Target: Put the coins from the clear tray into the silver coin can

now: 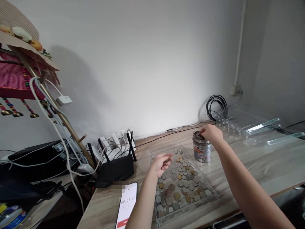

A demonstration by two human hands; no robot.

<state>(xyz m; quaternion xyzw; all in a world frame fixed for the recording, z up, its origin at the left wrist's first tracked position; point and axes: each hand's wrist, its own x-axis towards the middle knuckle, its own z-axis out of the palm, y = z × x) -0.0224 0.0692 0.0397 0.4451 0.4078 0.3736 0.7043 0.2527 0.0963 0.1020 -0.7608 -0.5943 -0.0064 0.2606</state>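
Note:
My left hand (161,164) is above the clear tray, its fingers curled around a few coins (167,161). Below it, many loose coins (188,178), silver, brass and copper-coloured, lie spread over the clear acrylic tray (200,203). My right hand (212,134) is at the mouth of a printed metal tin (202,152), which stands upright just right of the tray. Its fingertips are pinched together at the tin's opening. Whatever they may grip is hidden by the hand and the rim.
A phone (127,202) showing a timer lies left of the tray. Behind it sits a black router (115,170) with antennas and white plugs. Clear acrylic pieces (264,127) and a coiled black cable (216,107) occupy the back right. A pole with hanging cables (57,105) rises at left.

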